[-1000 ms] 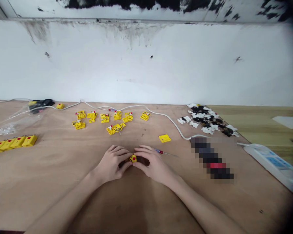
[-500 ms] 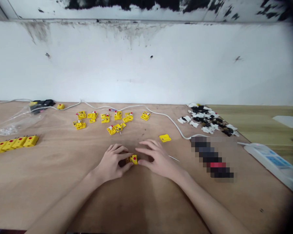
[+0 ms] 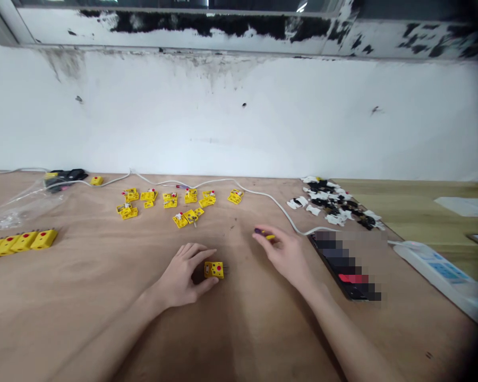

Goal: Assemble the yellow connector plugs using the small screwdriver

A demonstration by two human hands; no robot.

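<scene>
A yellow two-pin plug [image 3: 214, 269] with a red dot lies on the table, its metal pins to the right. Around it, my left hand [image 3: 185, 276] is open: the thumb is at the near edge and the index finger is just beyond the far edge, with a small gap. Farther right, my right hand [image 3: 284, 254] is closed on a screwdriver [image 3: 258, 231]. Only its dark purple handle end shows, and the shaft is hidden. Behind those fingers, a yellow cover piece [image 3: 269, 236] is partly visible.
Several opened yellow plugs [image 3: 191, 196] lie at the back, near a white cable [image 3: 271, 195]. Closed yellow plugs [image 3: 43, 239] are lined up at left. White and black pieces [image 3: 334, 201], a blurred phone [image 3: 334, 276] and a power strip [image 3: 438, 265] are at right.
My right hand has moved right, away from the plug, and has picked up the screwdriver. My left hand stays around the plug, with the fingers a little wider. The view has tilted slightly up.
</scene>
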